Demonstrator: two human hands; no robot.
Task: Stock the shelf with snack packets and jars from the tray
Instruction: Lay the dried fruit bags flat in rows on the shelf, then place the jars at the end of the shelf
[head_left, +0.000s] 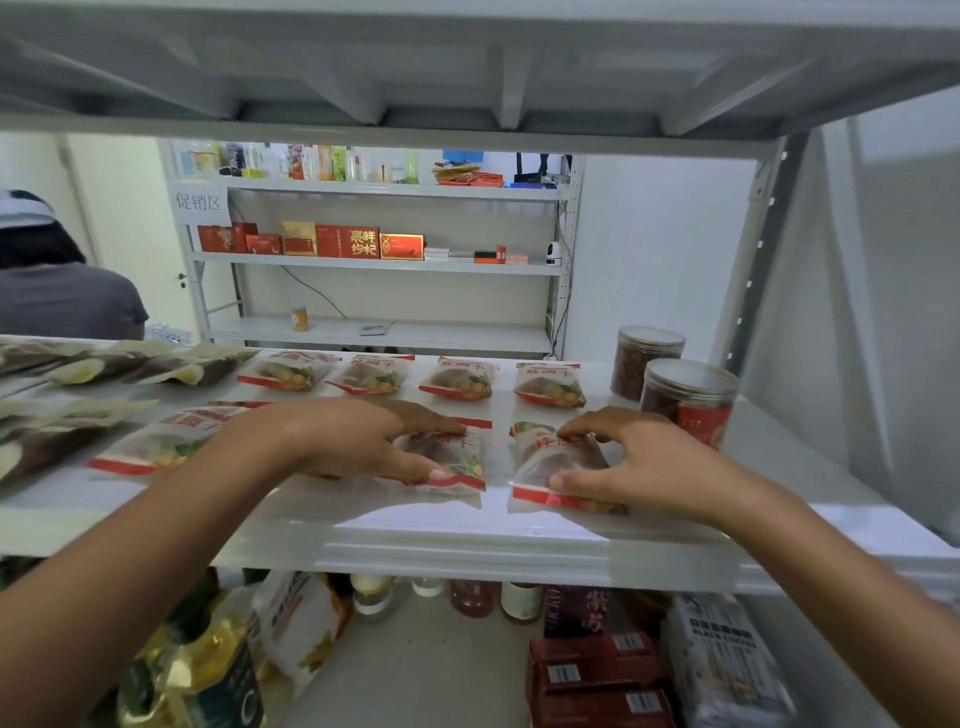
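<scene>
White painted metal shelf (467, 540), smooth, glossy front lip. Far row: four flat translucent plastic snack packets with red bands (457, 379), lying apart. Right rear: two round clear plastic jars (685, 400) with dark contents, set close together. Left hand (332, 441) spanned the front-centre crinkled red-banded packet (457, 457), fingers half spread, forefinger on its far edge, thumb on its near band. Right hand (639, 462) pinched the matching front-right packet (545, 462) likewise. Both packets lay flat near the lip.
</scene>
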